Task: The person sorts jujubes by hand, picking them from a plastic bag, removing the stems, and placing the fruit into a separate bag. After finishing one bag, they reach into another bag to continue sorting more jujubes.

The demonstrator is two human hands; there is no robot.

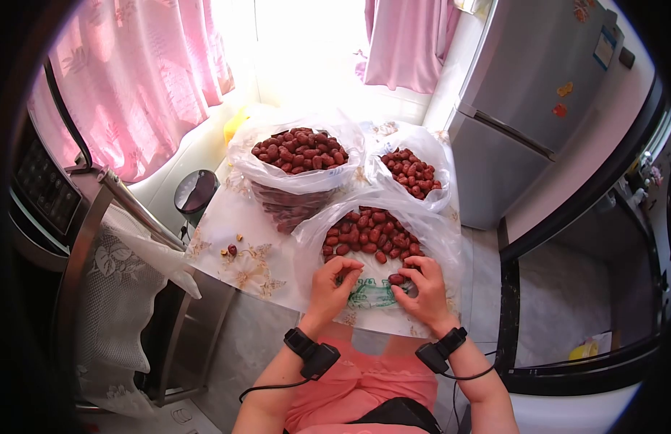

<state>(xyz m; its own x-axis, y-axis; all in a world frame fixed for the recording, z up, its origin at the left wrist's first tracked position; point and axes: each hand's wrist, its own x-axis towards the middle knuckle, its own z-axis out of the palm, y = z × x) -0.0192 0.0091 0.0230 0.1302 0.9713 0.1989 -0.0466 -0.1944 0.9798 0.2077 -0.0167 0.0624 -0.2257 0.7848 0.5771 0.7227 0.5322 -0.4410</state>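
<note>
My right hand [424,288] pinches a dark red date [396,278] between thumb and fingertips, over the front of an open clear plastic bag [311,235]. My left hand [334,284] is closed at the bag's front left, thumb and forefinger together; what they hold, if anything, is too small to make out. A pile of red dates [372,233] fills the back of this bag. Green print [372,292] shows on the plastic between my hands.
Behind stand a full plastic bag of dates [299,150] and a smaller bag of dates [411,173]. A date with scraps [232,250] lies on the flowered tablecloth [245,271] at left. A bin [196,194] stands left, a grey fridge [520,108] right.
</note>
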